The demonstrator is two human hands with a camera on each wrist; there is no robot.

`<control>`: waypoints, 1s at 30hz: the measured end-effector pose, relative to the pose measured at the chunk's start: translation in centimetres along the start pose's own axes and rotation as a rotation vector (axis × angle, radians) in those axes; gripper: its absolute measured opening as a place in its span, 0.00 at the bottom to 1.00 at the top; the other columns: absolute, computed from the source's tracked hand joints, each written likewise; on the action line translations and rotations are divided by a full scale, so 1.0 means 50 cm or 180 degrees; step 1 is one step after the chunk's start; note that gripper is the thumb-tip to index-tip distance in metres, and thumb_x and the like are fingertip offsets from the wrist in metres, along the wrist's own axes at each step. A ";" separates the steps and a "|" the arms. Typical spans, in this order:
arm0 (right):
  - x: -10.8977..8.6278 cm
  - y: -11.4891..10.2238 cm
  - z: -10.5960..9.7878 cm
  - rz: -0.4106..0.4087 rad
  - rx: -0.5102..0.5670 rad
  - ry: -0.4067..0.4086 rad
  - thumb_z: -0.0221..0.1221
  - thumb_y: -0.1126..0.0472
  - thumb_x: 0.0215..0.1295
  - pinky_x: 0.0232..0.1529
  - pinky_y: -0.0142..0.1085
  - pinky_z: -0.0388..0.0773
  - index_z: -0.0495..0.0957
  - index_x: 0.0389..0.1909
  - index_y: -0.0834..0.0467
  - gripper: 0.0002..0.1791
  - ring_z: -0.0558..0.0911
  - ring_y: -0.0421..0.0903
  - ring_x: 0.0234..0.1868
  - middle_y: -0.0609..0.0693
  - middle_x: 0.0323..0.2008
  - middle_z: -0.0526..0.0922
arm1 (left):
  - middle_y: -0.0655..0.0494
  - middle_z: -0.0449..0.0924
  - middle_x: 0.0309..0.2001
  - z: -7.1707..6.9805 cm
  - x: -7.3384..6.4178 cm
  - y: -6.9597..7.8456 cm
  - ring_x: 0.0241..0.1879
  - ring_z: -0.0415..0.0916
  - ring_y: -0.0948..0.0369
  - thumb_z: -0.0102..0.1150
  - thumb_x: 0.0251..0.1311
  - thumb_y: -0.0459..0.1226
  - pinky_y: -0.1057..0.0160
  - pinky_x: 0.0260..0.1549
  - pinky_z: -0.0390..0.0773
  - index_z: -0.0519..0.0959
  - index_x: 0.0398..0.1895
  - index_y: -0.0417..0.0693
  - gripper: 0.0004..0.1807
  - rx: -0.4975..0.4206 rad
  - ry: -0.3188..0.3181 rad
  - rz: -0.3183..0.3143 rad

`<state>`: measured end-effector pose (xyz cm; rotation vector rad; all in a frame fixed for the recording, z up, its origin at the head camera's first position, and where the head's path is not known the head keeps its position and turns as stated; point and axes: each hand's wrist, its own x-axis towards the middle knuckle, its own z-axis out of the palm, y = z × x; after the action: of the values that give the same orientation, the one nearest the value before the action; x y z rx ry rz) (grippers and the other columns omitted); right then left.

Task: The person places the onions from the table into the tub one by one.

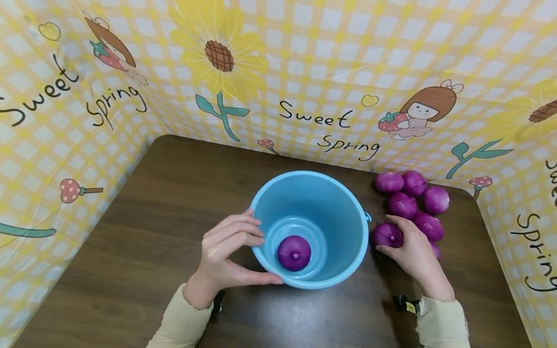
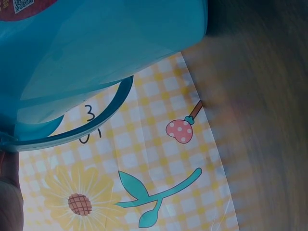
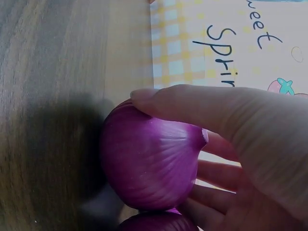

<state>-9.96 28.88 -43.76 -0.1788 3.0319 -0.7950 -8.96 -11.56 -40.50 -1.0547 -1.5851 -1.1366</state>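
A light blue bucket [image 1: 344, 232] stands upright on the table with one red onion [image 1: 294, 253] at its bottom. My left hand [image 1: 230, 251] holds the bucket's left rim, fingers over the edge and thumb along the front. In the left wrist view only a bit of that hand [image 2: 10, 202] shows, beside the bucket's wall [image 2: 115, 43] and handle [image 2: 108, 111]. To the right of the bucket, my right hand [image 1: 415, 249] grips another red onion [image 1: 385, 235] between thumb and fingers. The right wrist view shows this onion [image 3: 149, 159] from the side, its stem end toward the palm.
Several more red onions [image 1: 402, 205] lie grouped at the table's back right, some right beside my right hand. The dark wooden table [image 1: 174, 193] is enclosed by a yellow checked cloth [image 1: 283, 63] at the back and sides.
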 end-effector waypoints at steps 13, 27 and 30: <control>-0.005 -0.003 0.005 -0.0068 -0.0042 0.0020 0.80 0.66 0.46 0.57 0.68 0.73 0.72 0.64 0.66 0.42 0.72 0.67 0.60 0.68 0.60 0.74 | 0.46 0.83 0.28 0.000 -0.002 0.001 0.33 0.82 0.48 0.83 0.37 0.61 0.43 0.50 0.83 0.82 0.25 0.38 0.34 -0.0005 -0.0007 -0.0015; -0.005 -0.002 0.006 -0.0071 -0.0083 0.0000 0.80 0.65 0.47 0.56 0.68 0.73 0.73 0.63 0.65 0.41 0.72 0.66 0.59 0.68 0.59 0.74 | 0.46 0.84 0.29 -0.001 -0.004 0.000 0.33 0.83 0.48 0.84 0.36 0.60 0.43 0.50 0.83 0.82 0.25 0.39 0.34 -0.0021 -0.0016 -0.0035; -0.005 0.000 0.006 -0.0111 -0.0115 0.0034 0.80 0.65 0.47 0.56 0.67 0.74 0.73 0.63 0.65 0.41 0.73 0.66 0.59 0.68 0.59 0.75 | 0.47 0.84 0.28 -0.001 -0.004 0.000 0.33 0.83 0.48 0.83 0.37 0.60 0.43 0.50 0.84 0.82 0.25 0.39 0.34 -0.0019 -0.0016 -0.0040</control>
<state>-9.71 28.76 -44.06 -0.2290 3.0629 -0.7461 -8.90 -11.62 -40.70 -1.0536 -1.5951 -1.1487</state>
